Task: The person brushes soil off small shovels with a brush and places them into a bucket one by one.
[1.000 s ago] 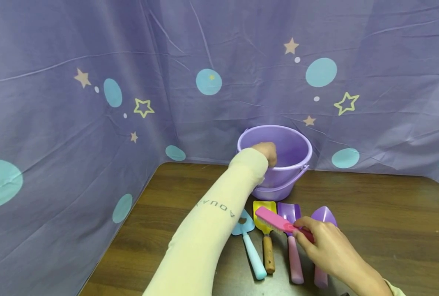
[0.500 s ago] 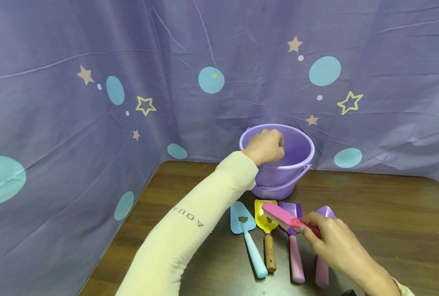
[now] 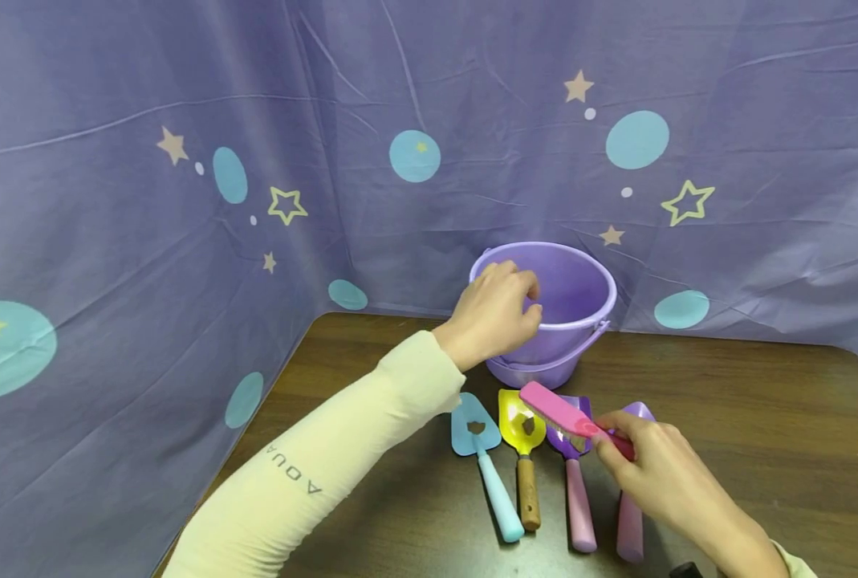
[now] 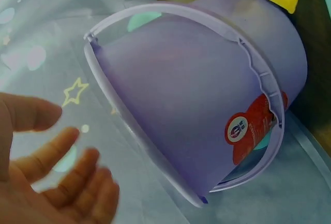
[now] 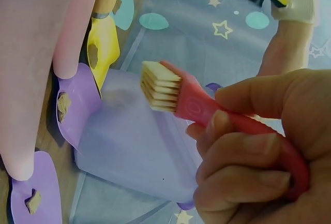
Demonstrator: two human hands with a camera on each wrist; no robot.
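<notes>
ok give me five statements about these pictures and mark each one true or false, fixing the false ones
1. The right hand has the brush in its grip. True.
2. The left hand holds the blue scoop. False: the left hand holds nothing; the blue scoop lies on the table.
3. The bucket stands upright. True.
4. The yellow scoop has a brown handle. True.
5. The brush is green. False: the brush is pink.
</notes>
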